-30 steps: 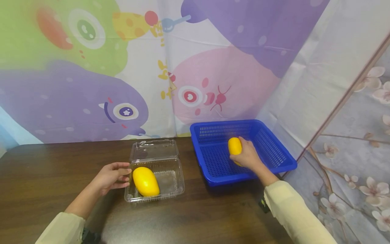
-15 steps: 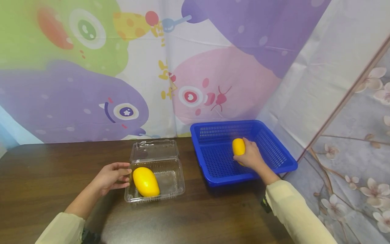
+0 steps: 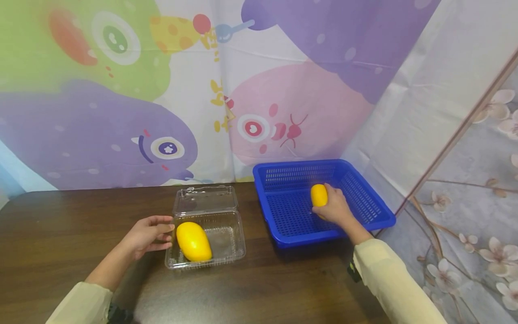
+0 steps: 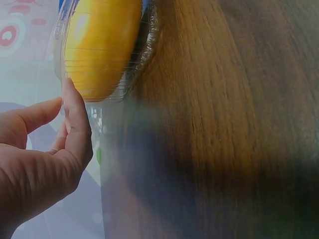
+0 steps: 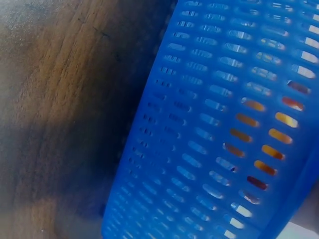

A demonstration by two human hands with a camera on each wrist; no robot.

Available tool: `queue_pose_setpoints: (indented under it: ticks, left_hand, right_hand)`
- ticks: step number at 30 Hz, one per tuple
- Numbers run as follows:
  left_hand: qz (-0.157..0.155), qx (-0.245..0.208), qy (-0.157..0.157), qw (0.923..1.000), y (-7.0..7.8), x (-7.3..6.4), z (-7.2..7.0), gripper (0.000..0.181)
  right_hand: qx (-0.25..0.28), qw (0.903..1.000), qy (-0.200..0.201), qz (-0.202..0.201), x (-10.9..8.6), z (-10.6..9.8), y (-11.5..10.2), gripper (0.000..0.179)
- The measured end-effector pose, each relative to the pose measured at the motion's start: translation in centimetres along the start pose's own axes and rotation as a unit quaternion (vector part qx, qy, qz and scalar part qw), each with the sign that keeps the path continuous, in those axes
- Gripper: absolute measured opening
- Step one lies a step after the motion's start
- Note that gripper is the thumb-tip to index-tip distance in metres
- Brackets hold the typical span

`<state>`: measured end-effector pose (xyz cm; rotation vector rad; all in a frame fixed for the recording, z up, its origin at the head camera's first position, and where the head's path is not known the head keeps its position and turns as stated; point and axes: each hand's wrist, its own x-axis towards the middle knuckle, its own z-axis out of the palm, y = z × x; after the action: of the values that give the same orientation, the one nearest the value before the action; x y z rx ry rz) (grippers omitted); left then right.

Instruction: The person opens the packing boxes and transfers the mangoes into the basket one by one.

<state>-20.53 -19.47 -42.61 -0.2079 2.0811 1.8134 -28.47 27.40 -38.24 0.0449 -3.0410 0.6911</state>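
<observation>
At the right, my right hand [image 3: 335,208] grips a yellow mango [image 3: 319,195] inside the blue basket [image 3: 279,234], with the thumb on its near side. In the right wrist view, the slotted wall of the basket [image 5: 199,119] hides most of the hand and mango; yellow shows through several slots. A second, larger mango [image 3: 194,241] lies in the left half of a clear plastic clamshell box [image 3: 239,234], whose lid [image 3: 206,200] is folded back. My left hand [image 3: 145,235] has its fingertips at the box's left rim, its fingers loosely extended; this mango [image 4: 102,50] is beside them.
Both containers stand on a dark wood table [image 3: 243,292], the basket to the right of the box. A cartoon-print curtain [image 3: 210,153] rises behind the table. A flower-print panel [image 3: 469,225] stands close to the basket on the right.
My right hand and the mango in it have shifted slightly to the right inside the basket. The left hand, the box and the other mango have stayed in place.
</observation>
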Motion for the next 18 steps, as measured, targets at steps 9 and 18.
queue_pose_setpoints:
  ticks: [9,18]
  left_hand:
    - [-0.004,0.002,0.001,1.0000,0.08,0.02,-0.12,0.057]
    - [-0.004,0.000,-0.001,1.0000,-0.01,0.06,-0.09,0.056]
  right_hand:
    - [-0.005,1.0000,0.001,-0.004,0.23,-0.07,0.69,0.088]
    - [-0.007,1.0000,0.004,0.001,0.30,-0.07,1.05,0.086]
